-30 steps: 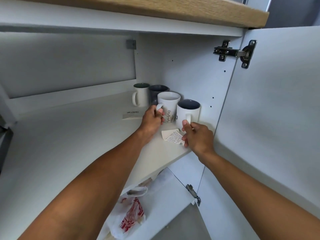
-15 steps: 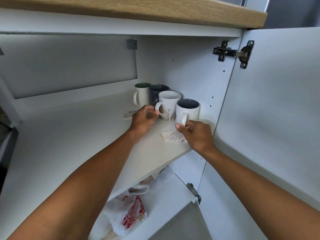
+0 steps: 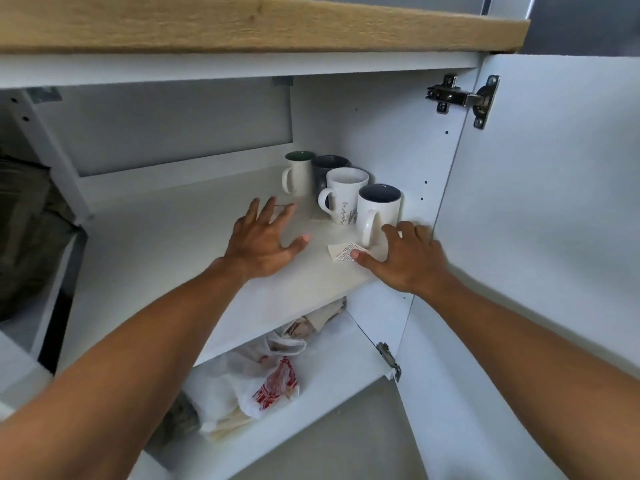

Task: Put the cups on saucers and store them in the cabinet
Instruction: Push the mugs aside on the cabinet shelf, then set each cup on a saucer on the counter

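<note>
Several mugs stand in the right back corner of the cabinet shelf. Nearest is a white mug with a dark inside, then a white mug with a flower drawing, a dark grey mug and a white mug with a green inside. My left hand hovers over the shelf with fingers spread, left of the mugs and holding nothing. My right hand lies just in front of the nearest mug, fingers relaxed, its thumb on a printed paper slip. No saucers are in view.
The white cabinet door stands open on the right, hinge at the top. A wooden countertop runs above. On the lower shelf lie a white plastic bag with red print and crumpled paper.
My left hand has let go of the flower mug's handle and drawn back left with fingers spread. My right hand has released the nearest mug's handle and pulled slightly back.
</note>
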Demonstrator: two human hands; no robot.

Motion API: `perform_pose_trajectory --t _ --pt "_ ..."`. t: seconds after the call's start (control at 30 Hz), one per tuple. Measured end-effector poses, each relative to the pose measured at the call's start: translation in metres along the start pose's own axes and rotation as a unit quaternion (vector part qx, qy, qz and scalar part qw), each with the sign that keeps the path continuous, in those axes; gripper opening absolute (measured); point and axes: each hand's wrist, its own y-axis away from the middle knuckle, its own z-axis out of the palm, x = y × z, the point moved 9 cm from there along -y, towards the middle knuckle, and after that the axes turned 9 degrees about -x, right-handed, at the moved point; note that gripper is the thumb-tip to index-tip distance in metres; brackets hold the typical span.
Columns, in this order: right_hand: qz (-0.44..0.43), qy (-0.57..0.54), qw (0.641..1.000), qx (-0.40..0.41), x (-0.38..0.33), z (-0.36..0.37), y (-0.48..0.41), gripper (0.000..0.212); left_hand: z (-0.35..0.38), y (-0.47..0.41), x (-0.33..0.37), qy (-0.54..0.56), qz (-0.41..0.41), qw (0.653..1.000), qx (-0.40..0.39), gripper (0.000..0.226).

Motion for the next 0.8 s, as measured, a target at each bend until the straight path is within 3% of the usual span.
perform_pose_trajectory --t 0.27,0.67,0.8 --pt "0.01 0.005 0.99 -0.143 -0.013 -0.02 0.062 0.102 -0.011 0.08 0.019 -0.025 -0.006 0.994 -0.107 0.084" --pt "-0.004 0.03 0.972 -0.233 -0.055 -0.216 0.221 0.108 -0.183 0.242 0.062 0.022 -0.012 0.979 -0.203 0.083" --pt "-0.009 0.042 0.968 -0.248 -0.057 -0.248 0.241 0.109 -0.205 0.269 0.072 0.039 -0.027 0.976 -0.215 0.089"
